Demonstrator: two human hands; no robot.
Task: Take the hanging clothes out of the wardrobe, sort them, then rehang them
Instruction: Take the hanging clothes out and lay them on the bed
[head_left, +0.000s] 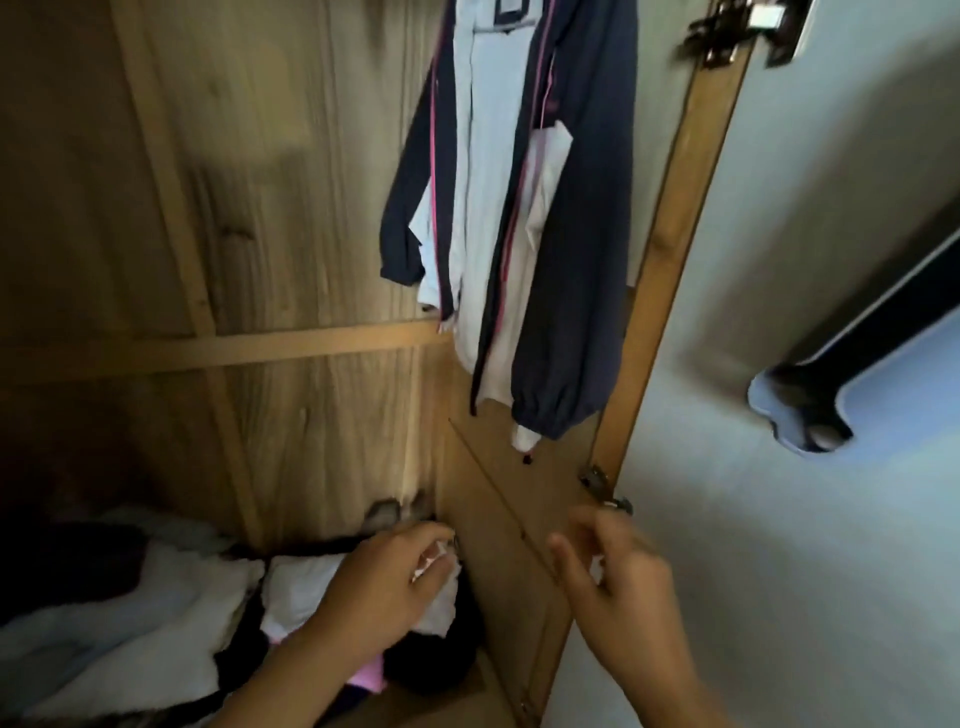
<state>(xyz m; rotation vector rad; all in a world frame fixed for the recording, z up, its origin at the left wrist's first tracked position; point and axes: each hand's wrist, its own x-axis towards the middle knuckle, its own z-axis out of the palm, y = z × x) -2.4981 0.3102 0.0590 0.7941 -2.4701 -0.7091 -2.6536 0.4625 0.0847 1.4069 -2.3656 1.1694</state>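
Note:
A navy jacket with pink piping and pale blue and white panels hangs at the right side of the open wooden wardrobe. A heap of white, black and pink clothes lies on the wardrobe floor at the lower left. My left hand reaches into that heap, its fingers pinched on a white garment. My right hand hovers to the right, in front of the wardrobe's right side, fingers spread and curled, holding nothing. The picture is blurred by motion.
The wardrobe door stands open on the right, pale grey, with hinges at its edge. A pale blue mat and a dark furniture leg lie on the floor at far right.

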